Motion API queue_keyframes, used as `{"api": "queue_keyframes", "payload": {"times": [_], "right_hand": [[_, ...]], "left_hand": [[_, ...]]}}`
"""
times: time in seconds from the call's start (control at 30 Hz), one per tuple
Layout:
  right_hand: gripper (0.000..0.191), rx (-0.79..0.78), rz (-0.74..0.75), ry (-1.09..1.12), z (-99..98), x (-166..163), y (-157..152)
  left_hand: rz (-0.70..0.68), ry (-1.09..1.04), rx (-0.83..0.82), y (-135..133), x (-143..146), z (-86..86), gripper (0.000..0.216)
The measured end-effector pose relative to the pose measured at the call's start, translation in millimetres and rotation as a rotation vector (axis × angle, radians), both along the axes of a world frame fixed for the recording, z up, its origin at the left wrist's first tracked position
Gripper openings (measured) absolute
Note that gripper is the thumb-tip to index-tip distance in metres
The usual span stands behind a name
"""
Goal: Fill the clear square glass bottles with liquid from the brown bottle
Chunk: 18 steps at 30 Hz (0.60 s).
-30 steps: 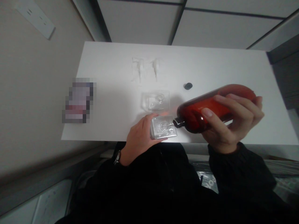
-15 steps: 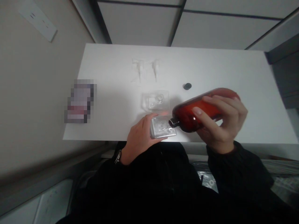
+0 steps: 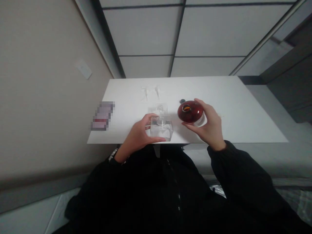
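My left hand [image 3: 138, 135] is closed around a clear square bottle [image 3: 161, 132] near the table's front edge. Its open neck faces up, and clear liquid seems to show inside. On the right, my right hand [image 3: 211, 128] grips a reddish-brown bottle [image 3: 196, 113] by its side. That bottle is roughly upright, with its uncapped mouth visible from above. Just behind my left hand stands a second clear bottle [image 3: 156, 109], partly hidden by the first. A small black cap [image 3: 182, 101] lies behind the brown bottle.
Two whitish pump heads, a left one [image 3: 146, 93] and a right one [image 3: 157, 92], lie toward the back of the white table [image 3: 243, 123]. A blurred-out rectangular item [image 3: 102, 116] is at the left end. A wall [image 3: 60, 113] stands on the left, and panels [image 3: 207, 32] rise behind.
My right hand has turned the brown bottle from tilted over the clear bottle to roughly upright, apart from it. My left hand still holds the clear bottle. The view has shifted.
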State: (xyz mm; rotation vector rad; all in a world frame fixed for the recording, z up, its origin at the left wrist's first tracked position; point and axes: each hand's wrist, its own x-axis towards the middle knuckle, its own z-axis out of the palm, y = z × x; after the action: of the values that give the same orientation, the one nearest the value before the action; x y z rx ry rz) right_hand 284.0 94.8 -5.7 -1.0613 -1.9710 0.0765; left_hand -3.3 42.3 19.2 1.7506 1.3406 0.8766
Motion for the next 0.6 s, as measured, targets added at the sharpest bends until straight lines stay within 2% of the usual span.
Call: {"api": "queue_keyframes", "payload": {"times": [0.2,0.33,0.47,0.6], "right_hand": [[0.086,-0.074,-0.023,0.224,-12.5,17.0,5.6],[0.085,-0.124,-0.033,0.310,-9.8,16.3,5.2],[0.084,-0.173,-0.068,0.358,-3.3,13.1,4.7],[0.086,-0.210,-0.087,0.395,-3.2,11.3,5.7]], "left_hand": [[-0.062,-0.072,0.099,14.3,-19.7,79.1,0.074],[-0.141,-0.179,0.139,19.6,-24.8,116.3,0.084],[-0.170,-0.254,0.152,21.8,-27.9,134.1,0.092],[-0.118,-0.220,0.172,23.6,-36.5,129.3,0.087]]}}
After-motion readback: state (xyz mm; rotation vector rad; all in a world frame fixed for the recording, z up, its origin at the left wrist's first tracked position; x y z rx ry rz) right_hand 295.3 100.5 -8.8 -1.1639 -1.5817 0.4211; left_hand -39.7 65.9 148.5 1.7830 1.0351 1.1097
